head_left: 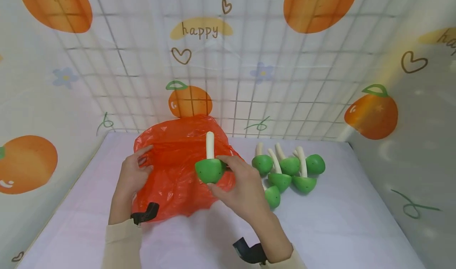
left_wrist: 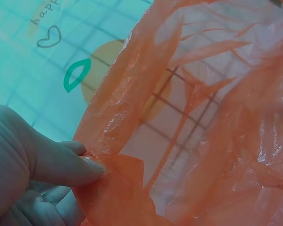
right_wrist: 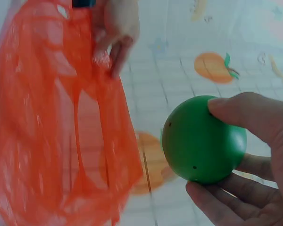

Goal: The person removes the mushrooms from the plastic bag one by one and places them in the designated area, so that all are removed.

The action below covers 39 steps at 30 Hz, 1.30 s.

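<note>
My right hand [head_left: 246, 188] holds a toy mushroom [head_left: 209, 171] by its green cap, the white stem pointing up, in front of the red plastic bag [head_left: 171, 188]. In the right wrist view the smooth round cap [right_wrist: 200, 141] sits between thumb and fingers, its stem hidden behind. With thumb and fingers my left hand [head_left: 132, 177] pinches the bag's edge at its left side. The left wrist view shows the thumb pressing on the thin, see-through red plastic [left_wrist: 118, 188]. The bag spreads wide and wrinkled between both hands.
Several more green-capped mushrooms [head_left: 279, 180] lie in a cluster on the white tabletop [head_left: 335, 225], right of the bag. A white curtain [head_left: 142, 79] printed with oranges hangs over a wire grid behind, and printed fabric encloses both sides.
</note>
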Motion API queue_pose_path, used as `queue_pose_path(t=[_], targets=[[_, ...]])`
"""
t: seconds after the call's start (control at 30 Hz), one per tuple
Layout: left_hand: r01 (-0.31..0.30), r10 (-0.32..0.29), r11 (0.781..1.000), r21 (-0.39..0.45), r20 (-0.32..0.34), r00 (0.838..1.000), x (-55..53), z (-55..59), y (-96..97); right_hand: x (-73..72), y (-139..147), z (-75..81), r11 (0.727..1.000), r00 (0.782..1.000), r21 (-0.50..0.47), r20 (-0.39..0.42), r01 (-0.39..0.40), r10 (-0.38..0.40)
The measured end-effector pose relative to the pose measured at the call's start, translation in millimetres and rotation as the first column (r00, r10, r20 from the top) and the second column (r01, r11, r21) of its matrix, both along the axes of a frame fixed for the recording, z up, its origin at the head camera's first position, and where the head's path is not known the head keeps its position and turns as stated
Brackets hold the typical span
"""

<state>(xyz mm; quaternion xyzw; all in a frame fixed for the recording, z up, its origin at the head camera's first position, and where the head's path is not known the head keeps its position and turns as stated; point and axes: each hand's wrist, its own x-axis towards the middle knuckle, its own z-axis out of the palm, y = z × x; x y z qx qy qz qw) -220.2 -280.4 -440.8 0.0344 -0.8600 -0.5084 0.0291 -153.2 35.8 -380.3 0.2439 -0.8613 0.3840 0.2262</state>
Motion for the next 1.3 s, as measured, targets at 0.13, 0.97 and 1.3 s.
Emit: queue_pose_path(t=[0.13, 0.97, 1.3], targets=[[0.005, -0.005, 1.000, -0.008, 0.009, 1.000, 0.4, -0.6, -2.1, -4.1, 22, -0.2, 0.999, 0.999, -0.022, -0.004, 0.045, -0.045], [0.008, -0.007, 1.000, -0.015, 0.038, 0.999, 2.0, 0.3, 3.6, 9.6, 148, -20.7, 0.878, 0.877, -0.034, 0.064, 0.478, -0.475], [-0.001, 0.001, 1.000, -0.014, 0.039, 0.999, 2.1, 0.3, 6.4, 21.1, 187, -35.2, 0.790, 0.770, 0.052, 0.193, 0.610, -0.608]])
